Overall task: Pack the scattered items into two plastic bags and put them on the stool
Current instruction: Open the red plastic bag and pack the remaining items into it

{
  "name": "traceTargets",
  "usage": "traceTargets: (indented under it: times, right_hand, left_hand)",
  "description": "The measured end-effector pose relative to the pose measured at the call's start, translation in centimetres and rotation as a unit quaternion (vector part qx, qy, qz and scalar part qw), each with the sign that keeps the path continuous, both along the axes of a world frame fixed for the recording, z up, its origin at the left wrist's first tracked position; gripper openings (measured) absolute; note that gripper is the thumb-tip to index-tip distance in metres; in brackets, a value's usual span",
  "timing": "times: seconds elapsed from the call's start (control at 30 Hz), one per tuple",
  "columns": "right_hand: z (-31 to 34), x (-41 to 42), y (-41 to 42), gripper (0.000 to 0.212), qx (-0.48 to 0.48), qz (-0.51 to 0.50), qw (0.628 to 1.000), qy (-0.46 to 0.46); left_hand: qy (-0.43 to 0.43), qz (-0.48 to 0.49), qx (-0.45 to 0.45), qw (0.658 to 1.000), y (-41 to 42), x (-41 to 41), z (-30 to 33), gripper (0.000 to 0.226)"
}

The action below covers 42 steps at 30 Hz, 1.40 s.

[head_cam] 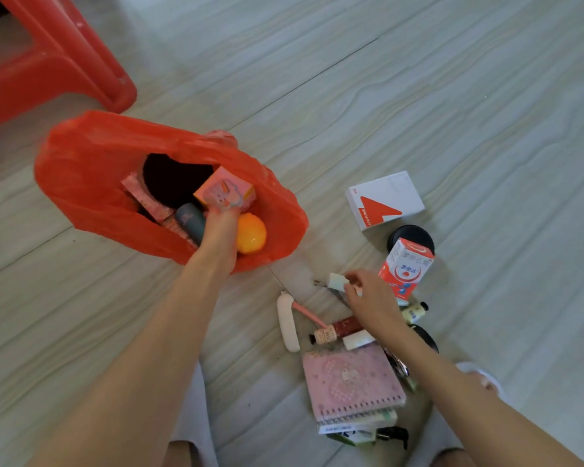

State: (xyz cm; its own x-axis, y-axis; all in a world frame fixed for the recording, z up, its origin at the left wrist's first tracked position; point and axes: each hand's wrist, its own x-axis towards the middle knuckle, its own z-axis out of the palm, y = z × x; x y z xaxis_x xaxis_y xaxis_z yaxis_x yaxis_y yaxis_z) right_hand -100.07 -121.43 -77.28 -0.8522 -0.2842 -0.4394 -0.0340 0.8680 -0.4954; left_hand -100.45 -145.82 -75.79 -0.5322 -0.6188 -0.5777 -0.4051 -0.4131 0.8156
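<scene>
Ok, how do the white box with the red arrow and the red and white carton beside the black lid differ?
The white box lies flat on the floor; the red and white carton stands upright. The white box sits apart from the pile and untouched; the carton stands right beside the right hand. Both are still outside the red bag.

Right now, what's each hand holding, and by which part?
Left hand grips the pink cartoon box by its lower edge, inside the red bag. Right hand pinches a small pale block at its right end.
</scene>
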Motion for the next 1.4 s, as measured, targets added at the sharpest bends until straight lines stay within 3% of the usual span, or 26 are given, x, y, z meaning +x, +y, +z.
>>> traceTargets:
  times: [0.07, 0.2, 0.3, 0.43, 0.6, 0.7, 0.77, 0.9, 1.03, 1.1, 1.23, 1.4]
  right_hand:
    - [-1.2, 0.0, 1.4, 0.033, 0.054, 0.083, 0.993, 0.060]
    - [-2.7, 0.3, 2.5, 0.037, 0.121, 0.135, 0.978, 0.105]
    - [-3.3, 0.9, 2.4, 0.035, 0.214, 0.188, 0.946, 0.156]
    - [-3.1, 0.7, 2.2, 0.034, 0.234, 0.215, 0.930, 0.184]
    - [-1.9, 1.3, 1.2, 0.032, 0.123, 0.221, 0.958, 0.136]
    - [-0.1, 1.9, -0.5, 0.048, 0.033, 0.128, 0.989, 0.057]
    - [1.4, 2.0, -1.6, 0.054, 0.002, 0.098, 0.995, 0.022]
    - [3.1, 1.6, -2.5, 0.029, -0.091, 0.006, 0.993, -0.076]
    - [3.8, 1.5, -3.8, 0.019, -0.227, -0.132, 0.936, -0.234]
    - [3.8, 1.4, -5.4, 0.010, -0.277, -0.199, 0.890, -0.302]
    - [3.9, 0.5, -9.4, 0.012, -0.346, -0.254, 0.814, -0.392]
    - [3.1, -0.7, -13.5, 0.024, -0.361, -0.307, 0.822, -0.317]
  left_hand:
    - [-0.043, -0.068, -0.088, 0.993, 0.8, 1.4, -0.9, 0.069]
    - [-0.041, -0.043, -0.272, 0.960, 4.3, 5.6, -0.4, 0.040]
    - [-0.128, -0.052, -0.236, 0.962, 8.7, 9.0, -1.7, 0.031]
    - [-0.277, -0.276, -0.150, 0.908, 12.8, 11.7, -5.0, 0.054]
    - [-0.303, -0.331, -0.203, 0.870, 12.2, 11.0, -5.8, 0.035]
    - [-0.326, -0.352, -0.204, 0.854, 11.4, 10.1, -6.1, 0.034]
    - [-0.326, -0.342, -0.189, 0.861, 11.3, 9.7, -5.9, 0.032]
    - [-0.225, -0.216, -0.072, 0.947, 10.5, 9.6, -4.2, 0.026]
    - [-0.112, -0.083, -0.016, 0.990, 8.1, 10.0, -0.7, 0.027]
    - [-0.061, -0.047, -0.013, 0.997, 6.7, 9.5, 0.7, 0.028]
    - [-0.031, 0.011, -0.013, 0.999, 3.8, 6.9, 1.3, 0.033]
    - [-0.073, 0.066, -0.031, 0.995, 1.2, 4.0, 0.8, 0.031]
